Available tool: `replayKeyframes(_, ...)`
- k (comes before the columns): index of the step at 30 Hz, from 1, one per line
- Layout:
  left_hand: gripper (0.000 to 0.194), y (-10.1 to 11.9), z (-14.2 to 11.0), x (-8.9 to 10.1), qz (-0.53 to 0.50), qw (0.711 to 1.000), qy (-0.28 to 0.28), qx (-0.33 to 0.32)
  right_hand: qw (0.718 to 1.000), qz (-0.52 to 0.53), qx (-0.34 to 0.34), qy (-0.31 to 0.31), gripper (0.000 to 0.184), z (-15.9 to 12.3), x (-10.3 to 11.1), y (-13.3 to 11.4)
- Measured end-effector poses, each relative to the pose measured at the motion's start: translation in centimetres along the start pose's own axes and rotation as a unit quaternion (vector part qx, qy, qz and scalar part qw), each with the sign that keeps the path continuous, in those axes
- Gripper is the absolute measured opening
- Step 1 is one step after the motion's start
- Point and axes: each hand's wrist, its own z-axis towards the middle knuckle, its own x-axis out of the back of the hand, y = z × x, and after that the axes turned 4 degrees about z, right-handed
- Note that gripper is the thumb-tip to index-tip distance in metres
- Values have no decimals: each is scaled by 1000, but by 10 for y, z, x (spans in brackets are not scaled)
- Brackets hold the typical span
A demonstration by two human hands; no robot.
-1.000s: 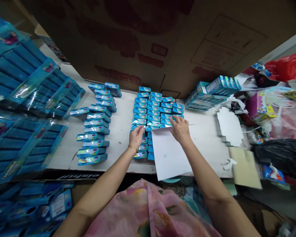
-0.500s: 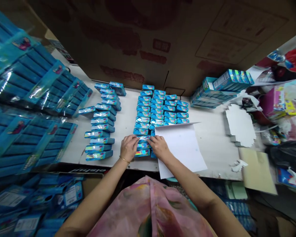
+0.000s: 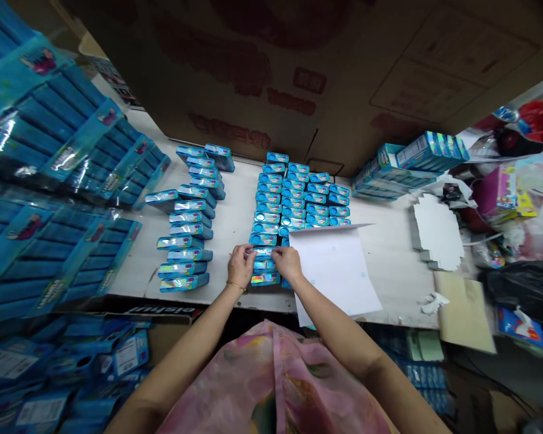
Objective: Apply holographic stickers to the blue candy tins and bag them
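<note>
Rows of small blue tins stand packed together in the middle of a white table. My left hand and my right hand are closed on one of the near tins, one at each end, close to the table's front edge. Another tin lies just in front of them. A white paper sheet lies beside my right hand, over part of the tin rows and past the table edge.
A second column of blue tins lies to the left. Wrapped blue packs pile up at far left. Stacked blue cartons, white die-cut cards and bags sit right. A cardboard wall stands behind.
Both hands came back from the middle of the tin rows to the near tins at the table's front edge and closed on one. The white sheet shifted right.
</note>
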Motion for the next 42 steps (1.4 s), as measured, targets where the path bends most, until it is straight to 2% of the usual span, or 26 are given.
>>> replayKeyframes(7, 21, 0, -1, -2, -32, 999, 1, 10, 996, 74, -27, 34, 21, 2, -11, 4)
replayKeyframes(11, 20, -1, -1, -2, -43, 999, 1, 10, 997, 55, -28, 42, 19, 3, -12, 1)
replayKeyframes(15, 20, -2, -2, -3, -47, 999, 3, 9, 998, -8, -30, 57, 18, 4, -12, -7)
replayKeyframes(21, 20, 1, -1, -5, -54, 998, -1, 24, 997, -56, 23, 42, 17, 4, -10, -6)
replayKeyframes(29, 23, 4, 0, -5, -81, 995, -10, 63, 996, 50, 73, -3, 15, 9, -2, 4)
replayKeyframes(34, 23, 1, 1, -4, -77, 994, -7, 80, 998, -41, 33, 19, 14, 4, -2, -6)
replayKeyframes(38, 24, -1, 1, -4, -85, 993, -10, 81, 984, -168, 51, 36, 18, -2, -7, -15)
replayKeyframes(42, 24, 0, 2, -4, -79, 993, -12, 86, 962, -263, 73, 26, 26, -9, -2, -12)
